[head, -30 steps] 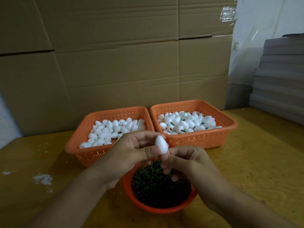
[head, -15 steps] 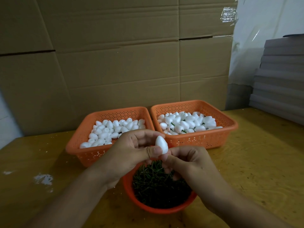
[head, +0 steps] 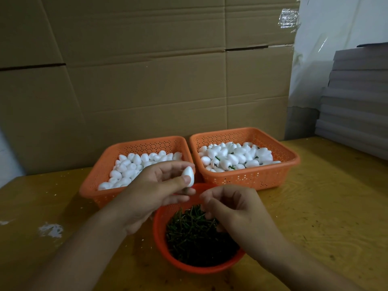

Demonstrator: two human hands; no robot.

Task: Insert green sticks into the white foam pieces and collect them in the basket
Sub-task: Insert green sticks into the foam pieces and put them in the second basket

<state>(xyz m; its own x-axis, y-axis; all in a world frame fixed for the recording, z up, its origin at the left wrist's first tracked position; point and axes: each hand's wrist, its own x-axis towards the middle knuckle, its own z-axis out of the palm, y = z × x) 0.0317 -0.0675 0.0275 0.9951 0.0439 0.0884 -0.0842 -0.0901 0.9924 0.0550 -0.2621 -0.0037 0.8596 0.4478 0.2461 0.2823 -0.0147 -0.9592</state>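
My left hand [head: 155,192] pinches a smooth, egg-shaped white foam piece [head: 188,176] between thumb and fingertips, above the round orange bowl [head: 161,246] of thin green sticks [head: 189,232]. My right hand [head: 233,208] hovers over those sticks with fingers curled; whether they grip one I cannot tell. Behind sit two perforated orange plastic baskets on the wooden table [head: 325,206]: the left basket [head: 105,173] holds plain foam pieces, the right basket [head: 252,179] foam pieces with sticks.

On the table [head: 315,206] two baskets stand side by side: the left basket [head: 100,177] holds foam pieces [head: 128,166], the right basket [head: 289,164] holds foam pieces with sticks [head: 231,158]. Before them sits a bowl [head: 159,238] of sticks [head: 189,234]; behind them stands cardboard [head: 147,80], with stacked sheets [head: 357,101] at far right.
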